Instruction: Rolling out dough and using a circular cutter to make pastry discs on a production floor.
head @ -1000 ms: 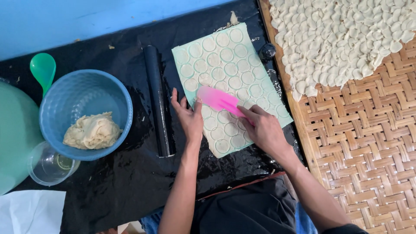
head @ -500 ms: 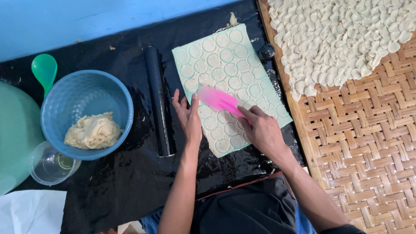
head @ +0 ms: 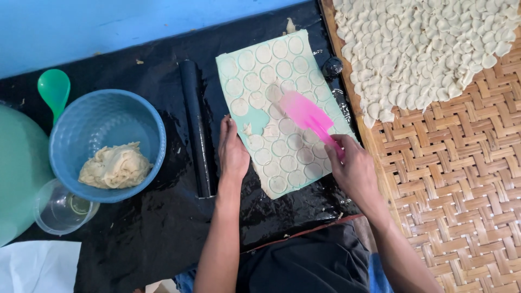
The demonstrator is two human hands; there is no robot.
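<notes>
The right hand (head: 355,168) grasps a flat pink plastic scraper (head: 307,115) by its handle, blade lying on the thin rolled dough sheet cut into circles (head: 277,108), which rests on a pale green board on black plastic sheeting (head: 163,228). The left hand (head: 232,152) lies released, flat on the sheet's edge. The dough looks soft, sticky and easily torn; lifting from beneath each circle seems safest. A black rolling pin (head: 195,130) lies just beside; a blue plastic bowl of dough (head: 106,144) and a woven bamboo tray of cut rounds (head: 461,163) flank the work.

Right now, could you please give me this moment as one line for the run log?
left hand: flat on dough sheet edge | right hand: holds pink spatula on sheet | black rolling pin: beside sheet | blue bowl: dough lump
</notes>
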